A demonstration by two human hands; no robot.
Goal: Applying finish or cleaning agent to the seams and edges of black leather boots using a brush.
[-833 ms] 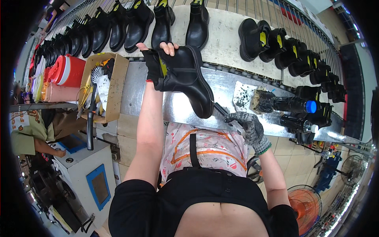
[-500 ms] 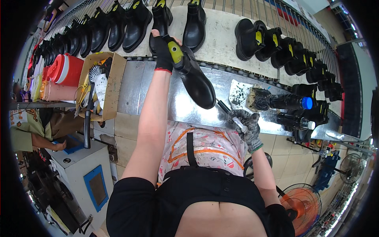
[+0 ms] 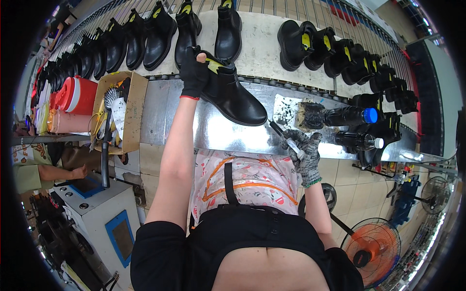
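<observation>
My left hand (image 3: 194, 78), in a black glove with a bare thumb tip, grips a black ankle boot (image 3: 234, 103) by its upper shaft. The boot hangs tilted over the metal ledge, toe to the right, yellow-green lining showing. In a grey knit glove, my right hand (image 3: 306, 157) is closed around a slim pen-like tool (image 3: 294, 147) with a black front part and a whitish handle. The tool's thin tip points at the boot's toe, very near it; contact cannot be made out. A blackened sponge (image 3: 308, 115) rests on a stained white sheet (image 3: 284, 112) beyond my right hand.
Two dark bottles, one blue-capped (image 3: 345, 116) and one white-capped (image 3: 358, 140), lie right of the sponge. Rows of black boots (image 3: 160, 41) stand along the conveyor (image 3: 262, 39). A cardboard box (image 3: 135, 112) with a brush stands left; a fan (image 3: 371, 252) is at lower right.
My left hand has come lower and turned the boot, so its toe points more to the right and its side shows. The tool still points at the toe.
</observation>
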